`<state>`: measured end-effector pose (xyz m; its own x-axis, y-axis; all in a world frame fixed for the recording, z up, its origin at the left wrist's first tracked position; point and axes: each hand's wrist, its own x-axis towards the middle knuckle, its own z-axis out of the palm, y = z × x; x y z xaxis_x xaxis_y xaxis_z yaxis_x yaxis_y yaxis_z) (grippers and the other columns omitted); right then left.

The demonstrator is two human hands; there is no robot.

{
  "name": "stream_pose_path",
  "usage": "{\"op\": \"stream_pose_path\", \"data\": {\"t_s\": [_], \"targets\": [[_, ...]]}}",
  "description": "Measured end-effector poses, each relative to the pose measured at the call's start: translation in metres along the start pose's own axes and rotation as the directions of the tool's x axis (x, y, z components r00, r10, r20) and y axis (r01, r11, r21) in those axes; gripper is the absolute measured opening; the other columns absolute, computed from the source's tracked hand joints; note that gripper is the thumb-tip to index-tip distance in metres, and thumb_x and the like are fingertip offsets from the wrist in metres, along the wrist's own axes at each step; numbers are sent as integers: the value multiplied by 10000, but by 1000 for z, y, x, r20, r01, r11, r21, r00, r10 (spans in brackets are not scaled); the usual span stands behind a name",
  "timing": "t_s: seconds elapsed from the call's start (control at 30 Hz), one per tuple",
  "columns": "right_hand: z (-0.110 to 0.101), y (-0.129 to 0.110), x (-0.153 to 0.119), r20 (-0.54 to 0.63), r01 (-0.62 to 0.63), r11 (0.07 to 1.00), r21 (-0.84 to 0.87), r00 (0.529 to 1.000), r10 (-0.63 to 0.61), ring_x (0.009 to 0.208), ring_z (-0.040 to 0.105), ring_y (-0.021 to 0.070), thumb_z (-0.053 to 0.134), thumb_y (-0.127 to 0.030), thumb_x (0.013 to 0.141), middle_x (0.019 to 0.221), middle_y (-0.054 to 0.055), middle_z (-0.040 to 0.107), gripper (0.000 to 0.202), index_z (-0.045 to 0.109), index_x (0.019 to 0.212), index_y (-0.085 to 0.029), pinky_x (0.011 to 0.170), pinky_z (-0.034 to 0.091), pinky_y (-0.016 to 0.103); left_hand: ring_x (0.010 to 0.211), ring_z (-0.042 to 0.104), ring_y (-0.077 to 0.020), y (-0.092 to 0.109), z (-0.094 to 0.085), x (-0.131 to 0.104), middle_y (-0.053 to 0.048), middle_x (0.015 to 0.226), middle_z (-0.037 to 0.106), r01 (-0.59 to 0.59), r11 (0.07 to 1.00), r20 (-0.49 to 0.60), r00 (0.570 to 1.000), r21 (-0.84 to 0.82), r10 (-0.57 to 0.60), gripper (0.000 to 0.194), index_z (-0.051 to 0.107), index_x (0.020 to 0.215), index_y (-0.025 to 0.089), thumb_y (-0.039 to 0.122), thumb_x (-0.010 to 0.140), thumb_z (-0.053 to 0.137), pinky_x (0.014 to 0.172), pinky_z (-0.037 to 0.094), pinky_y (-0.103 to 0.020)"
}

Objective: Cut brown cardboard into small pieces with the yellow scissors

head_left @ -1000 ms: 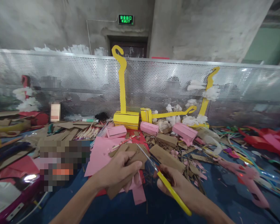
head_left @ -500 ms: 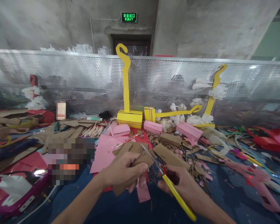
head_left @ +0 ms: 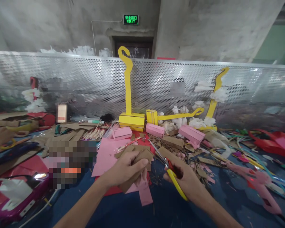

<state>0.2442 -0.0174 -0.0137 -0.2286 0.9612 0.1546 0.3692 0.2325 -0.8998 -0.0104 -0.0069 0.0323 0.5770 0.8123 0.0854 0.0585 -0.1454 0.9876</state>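
My left hand (head_left: 128, 169) is closed around a piece of brown cardboard (head_left: 143, 155) above the table's middle. Below its fingers hangs a pink paper strip (head_left: 145, 193); whether the hand touches it I cannot tell. In my right hand (head_left: 188, 179) is a pair of scissors (head_left: 166, 163) with yellow and red handles, its blades pointing up and left, just apart from the cardboard. Pink paper (head_left: 104, 155) and red paper lie under and behind the left hand. Pink paper boxes (head_left: 122, 133) stand beyond, before an upright yellow hook-topped piece (head_left: 128, 85) on a yellow box base (head_left: 131, 120).
A pink glue gun (head_left: 256, 182) lies at the right, cardboard scraps (head_left: 173, 142) before it. A purple power strip (head_left: 26, 196) with a white plug sits at the left. Another person's hand (head_left: 0, 139) reaches in at the left edge. A perforated metal screen (head_left: 90, 82) borders the back.
The scissors have moved right, away from the cardboard, and their handles have swung closer together. In my left hand the cardboard has turned slightly.
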Motion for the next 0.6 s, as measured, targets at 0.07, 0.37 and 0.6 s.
{"op": "stream_pose_path", "data": {"t_s": [0.07,0.37,0.6], "targets": [[0,-3,-3,-67,52,993,-106,996,-59,721,522,165,738,-472,757,769,-24,567,325,607,877,-200,647,439,259,522,604,-110,0,0,1,-29,724,653,-69,997,-30,997,19,70,340,556,900,154,490,941,530,502,506,-227],[-6,-8,-7,-153,159,958,-238,968,-199,803,609,216,682,-466,812,887,35,658,393,618,1104,-211,719,514,303,513,566,-109,-8,4,4,5,677,602,-101,993,-209,974,-64,85,320,567,886,188,501,940,529,499,463,-222],[-4,2,3,-223,84,856,-510,948,-226,818,605,251,695,-387,772,889,67,660,254,624,920,-193,739,493,361,580,603,-134,-7,16,13,-64,780,663,91,785,-179,952,-613,-250,390,650,963,136,510,905,556,559,509,-253]]}}
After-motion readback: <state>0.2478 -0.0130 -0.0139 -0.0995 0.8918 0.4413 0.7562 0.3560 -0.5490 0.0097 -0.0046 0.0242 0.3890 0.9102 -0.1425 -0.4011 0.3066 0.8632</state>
